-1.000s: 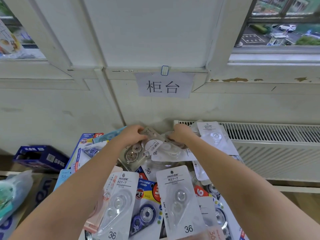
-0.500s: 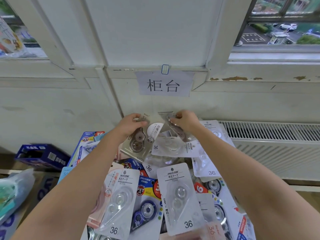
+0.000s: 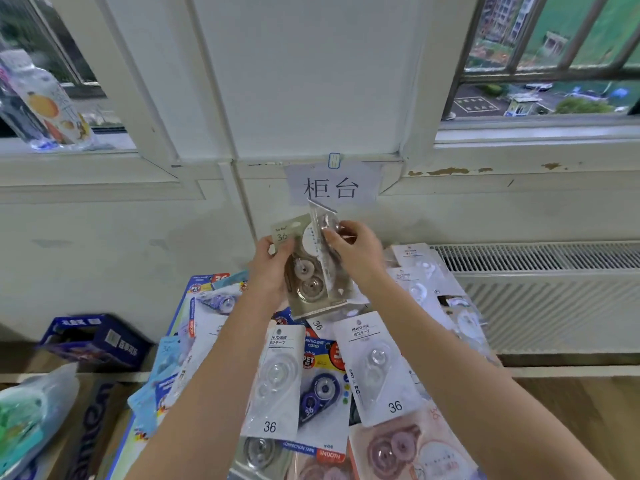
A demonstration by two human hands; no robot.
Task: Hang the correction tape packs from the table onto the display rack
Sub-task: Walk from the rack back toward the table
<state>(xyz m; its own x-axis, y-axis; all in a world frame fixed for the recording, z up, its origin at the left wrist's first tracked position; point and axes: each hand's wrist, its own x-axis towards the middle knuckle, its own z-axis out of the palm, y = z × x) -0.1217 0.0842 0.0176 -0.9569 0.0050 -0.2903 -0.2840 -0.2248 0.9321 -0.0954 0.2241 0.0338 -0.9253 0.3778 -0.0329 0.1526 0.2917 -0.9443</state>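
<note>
Here, the left hand (image 3: 268, 268) is gripping the left edge of a beige-carded correction tape pack with a clear blister (image 3: 304, 271), its grip clamped on the card near the handwritten 36. The right hand (image 3: 356, 249) is pinching a second clear, edge-on pack (image 3: 322, 233), touching the first one's front. Both are being held above the heaped packs (image 3: 374, 368) on the surface, below the paper sign (image 3: 332, 187).
</note>
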